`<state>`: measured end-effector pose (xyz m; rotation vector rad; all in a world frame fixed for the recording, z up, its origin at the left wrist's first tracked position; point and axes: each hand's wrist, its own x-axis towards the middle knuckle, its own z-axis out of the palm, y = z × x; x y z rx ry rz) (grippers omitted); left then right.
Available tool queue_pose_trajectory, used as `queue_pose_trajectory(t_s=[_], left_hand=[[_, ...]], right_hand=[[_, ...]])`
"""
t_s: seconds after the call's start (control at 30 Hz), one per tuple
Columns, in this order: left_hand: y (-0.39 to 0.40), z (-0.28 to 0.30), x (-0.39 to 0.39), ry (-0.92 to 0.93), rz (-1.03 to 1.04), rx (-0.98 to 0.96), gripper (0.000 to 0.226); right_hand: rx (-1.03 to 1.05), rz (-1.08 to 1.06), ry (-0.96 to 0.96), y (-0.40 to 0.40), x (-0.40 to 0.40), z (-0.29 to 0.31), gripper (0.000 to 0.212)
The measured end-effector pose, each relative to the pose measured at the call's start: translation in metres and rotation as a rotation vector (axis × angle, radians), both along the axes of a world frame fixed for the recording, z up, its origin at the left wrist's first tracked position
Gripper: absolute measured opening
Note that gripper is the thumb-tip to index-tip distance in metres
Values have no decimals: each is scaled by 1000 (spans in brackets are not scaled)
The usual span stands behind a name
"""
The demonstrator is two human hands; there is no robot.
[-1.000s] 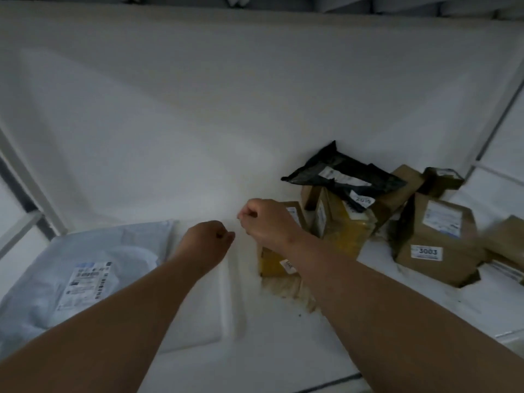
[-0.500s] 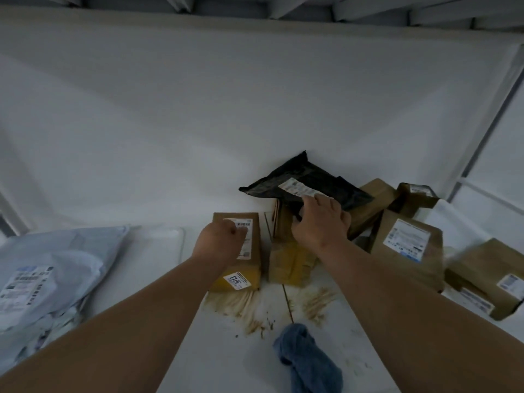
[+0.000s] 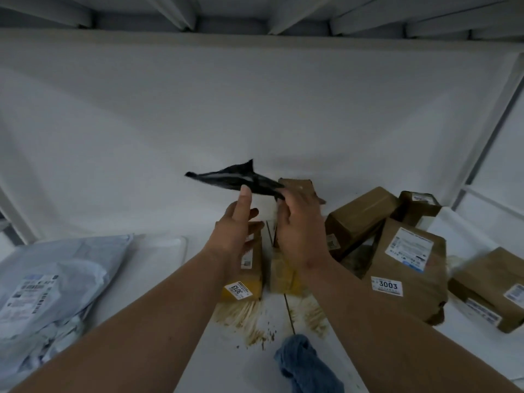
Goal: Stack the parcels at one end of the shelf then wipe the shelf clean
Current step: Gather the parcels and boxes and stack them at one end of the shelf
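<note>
Now my right hand (image 3: 297,231) pinches the near corner of the black mailer bag (image 3: 235,178) and holds it up in the air in front of the white back wall, above the boxes. My left hand (image 3: 235,231) is raised beside it, fingers straight and loosely spread, one fingertip touching the bag's lower edge. Below my hands two yellow-brown boxes (image 3: 249,276) stand side by side on the white shelf (image 3: 158,279), the left one labelled 3013. Brown smears (image 3: 246,319) streak the shelf just in front of them, and a blue cloth (image 3: 303,364) lies crumpled nearer to me. To the right sit several brown cardboard parcels (image 3: 408,268), one marked 3003. At the left end lie grey poly mailers (image 3: 48,282).
</note>
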<state>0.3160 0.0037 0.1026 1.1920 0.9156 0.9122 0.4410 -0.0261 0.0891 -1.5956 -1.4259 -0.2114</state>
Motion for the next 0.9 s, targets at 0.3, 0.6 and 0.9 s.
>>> queue_pose_trajectory(t_s=[0.3,0.6,0.9], left_hand=[[10,17,-54,-385,69,-216,25],[8,10,-147,-374,-179,-252,45],[3,-4,-195,-432,-198,-295,58]], right_hand=[[10,242,100,-22,-70,-28,24],[-212,138,1424,-16,-85,-3,20],[-316,457,1804,-31,-118,-1,64]])
